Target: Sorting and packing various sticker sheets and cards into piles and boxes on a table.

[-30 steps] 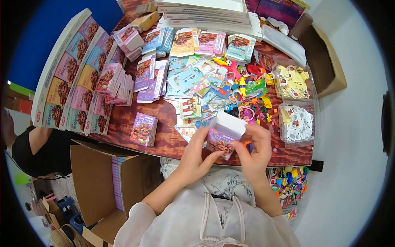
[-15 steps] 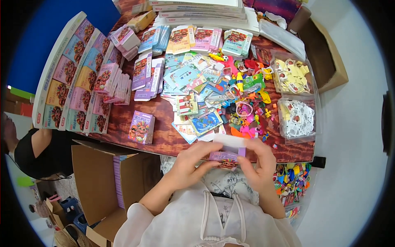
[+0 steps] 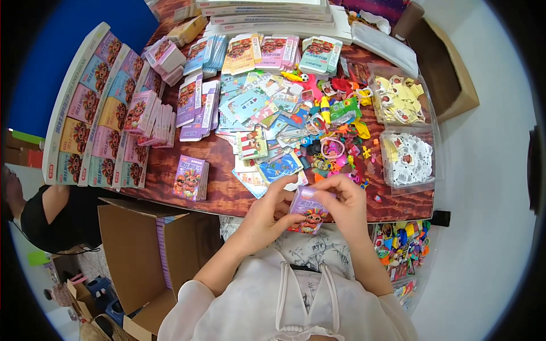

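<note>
Just beyond the table's near edge, I hold a small purple carton [image 3: 314, 219] with a colourful cartoon figure on its front. My left hand [image 3: 263, 220] closes round its left side, the thumb lying across the front. At the carton's upper right, my right hand [image 3: 343, 206] has its fingers pinched on the top edge. The carton's back and contents are hidden from me. Beyond my hands lie a heap of printed cards [image 3: 250, 105] and a pile of small bright plastic toys [image 3: 341, 145]. A short stack of finished-looking purple cartons [image 3: 189, 177] stands to the left.
Display trays of coloured cartons [image 3: 85, 105] lean at the left. Flat carton stacks [image 3: 242, 54] line the back. Clear tubs of yellow pieces [image 3: 401, 102] and white pieces [image 3: 410, 162] sit right. An open cardboard box [image 3: 128, 238] is lower left, near another person's dark sleeve [image 3: 65, 219].
The carton's raised white flap no longer shows; its top now looks closed. The carton has tipped so its printed front faces up, and my right hand has shifted left onto its top.
</note>
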The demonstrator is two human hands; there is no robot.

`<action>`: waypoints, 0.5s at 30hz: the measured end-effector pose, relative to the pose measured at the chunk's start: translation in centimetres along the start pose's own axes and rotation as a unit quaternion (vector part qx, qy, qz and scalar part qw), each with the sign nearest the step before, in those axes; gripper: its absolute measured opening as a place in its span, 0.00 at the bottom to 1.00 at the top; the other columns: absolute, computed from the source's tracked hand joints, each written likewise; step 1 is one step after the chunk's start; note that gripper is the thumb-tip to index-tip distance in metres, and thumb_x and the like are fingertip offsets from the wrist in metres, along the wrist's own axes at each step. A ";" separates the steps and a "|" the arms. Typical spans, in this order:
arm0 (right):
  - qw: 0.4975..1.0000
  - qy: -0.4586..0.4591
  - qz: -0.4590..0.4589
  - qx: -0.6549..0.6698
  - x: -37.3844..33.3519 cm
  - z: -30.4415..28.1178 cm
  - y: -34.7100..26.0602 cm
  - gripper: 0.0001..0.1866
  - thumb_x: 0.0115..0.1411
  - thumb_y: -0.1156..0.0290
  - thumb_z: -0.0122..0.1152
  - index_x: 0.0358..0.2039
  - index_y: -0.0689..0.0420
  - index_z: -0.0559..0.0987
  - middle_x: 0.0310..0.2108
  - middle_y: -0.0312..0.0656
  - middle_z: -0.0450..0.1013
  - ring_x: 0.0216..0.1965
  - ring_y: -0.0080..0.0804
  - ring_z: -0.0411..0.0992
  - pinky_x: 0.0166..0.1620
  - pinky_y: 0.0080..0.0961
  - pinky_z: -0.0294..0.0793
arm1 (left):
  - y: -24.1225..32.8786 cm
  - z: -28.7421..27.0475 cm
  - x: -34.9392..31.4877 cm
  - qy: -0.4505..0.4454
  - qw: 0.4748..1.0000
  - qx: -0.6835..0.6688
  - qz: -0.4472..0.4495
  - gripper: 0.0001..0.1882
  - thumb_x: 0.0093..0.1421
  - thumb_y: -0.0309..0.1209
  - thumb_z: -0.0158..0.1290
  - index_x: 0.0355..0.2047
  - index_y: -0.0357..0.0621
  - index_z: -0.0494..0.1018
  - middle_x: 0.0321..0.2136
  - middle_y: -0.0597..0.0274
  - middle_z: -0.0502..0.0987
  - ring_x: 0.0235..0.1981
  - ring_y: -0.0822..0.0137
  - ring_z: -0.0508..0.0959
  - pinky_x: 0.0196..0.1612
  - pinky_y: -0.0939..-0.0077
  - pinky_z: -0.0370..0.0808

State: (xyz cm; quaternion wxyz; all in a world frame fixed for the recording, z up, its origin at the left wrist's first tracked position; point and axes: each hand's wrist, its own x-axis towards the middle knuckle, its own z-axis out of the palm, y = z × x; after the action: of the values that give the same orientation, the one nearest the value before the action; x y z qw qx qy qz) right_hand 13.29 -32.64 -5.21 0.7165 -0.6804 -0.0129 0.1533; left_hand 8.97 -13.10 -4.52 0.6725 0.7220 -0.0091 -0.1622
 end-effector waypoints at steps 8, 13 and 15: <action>0.996 -0.050 -0.016 -0.067 0.8 -0.9 -2.0 0.02 0.57 0.83 0.63 0.32 0.65 0.80 0.34 0.42 0.80 0.37 0.24 0.77 0.41 0.23 0.75 | 0.0 -0.2 0.0 -0.014 0.999 -0.031 -0.008 0.42 0.58 0.17 0.59 0.69 0.47 0.51 0.45 0.54 0.78 0.39 0.67 0.81 0.40 0.75 0.79; 0.969 -0.106 -0.130 -0.183 0.7 -1.8 -1.6 0.07 0.55 0.82 0.65 0.35 0.65 0.82 0.36 0.45 0.81 0.38 0.32 0.78 0.44 0.27 0.76 | 0.2 -0.3 -0.2 -0.004 0.999 -0.042 -0.021 0.41 0.58 0.17 0.58 0.68 0.47 0.53 0.45 0.54 0.78 0.39 0.69 0.80 0.39 0.75 0.78; 0.937 -0.109 -0.215 -0.252 0.6 -1.6 -1.6 0.10 0.54 0.82 0.65 0.38 0.64 0.83 0.37 0.46 0.80 0.40 0.37 0.79 0.44 0.27 0.76 | 0.0 -0.3 -0.3 0.006 0.998 -0.053 -0.034 0.38 0.59 0.17 0.58 0.67 0.46 0.56 0.45 0.55 0.78 0.40 0.70 0.80 0.40 0.75 0.78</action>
State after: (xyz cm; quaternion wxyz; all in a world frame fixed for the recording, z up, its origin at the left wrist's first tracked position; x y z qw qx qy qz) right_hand 14.56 -34.14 -3.91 0.5319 -0.7988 -0.2746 0.0606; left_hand 8.81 -12.70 -4.42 0.7039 0.6863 0.0275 -0.1810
